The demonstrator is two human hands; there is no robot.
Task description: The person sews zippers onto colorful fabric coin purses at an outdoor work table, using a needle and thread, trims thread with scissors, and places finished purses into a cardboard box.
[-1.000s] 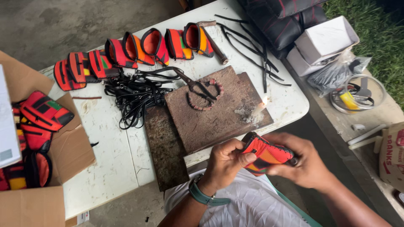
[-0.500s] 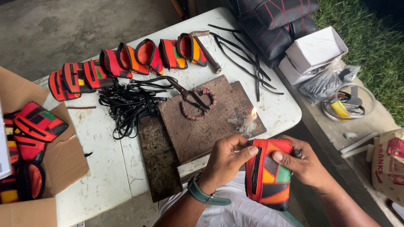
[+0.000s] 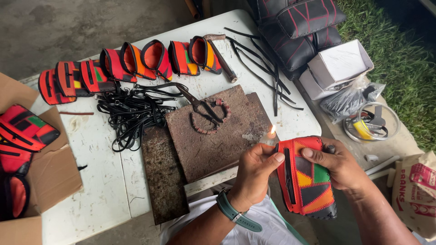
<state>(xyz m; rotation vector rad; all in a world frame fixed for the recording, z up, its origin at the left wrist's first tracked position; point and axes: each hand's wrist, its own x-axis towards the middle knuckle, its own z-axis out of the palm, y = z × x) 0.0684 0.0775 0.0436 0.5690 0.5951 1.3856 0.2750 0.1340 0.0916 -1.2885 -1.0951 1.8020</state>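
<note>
Both hands grip one patchwork pouch (image 3: 308, 181) at the table's near right edge: left hand (image 3: 254, 174) pinching its zipper side, right hand (image 3: 340, 165) clasping the far edge. A small flame (image 3: 272, 131) burns just beyond; best keep fingers back and singe only loose threads briefly.

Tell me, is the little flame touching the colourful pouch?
Apart. The head view shows the flame burning at the table edge, with a dark gap between it and the top corner of the pouch held by both hands.
</note>
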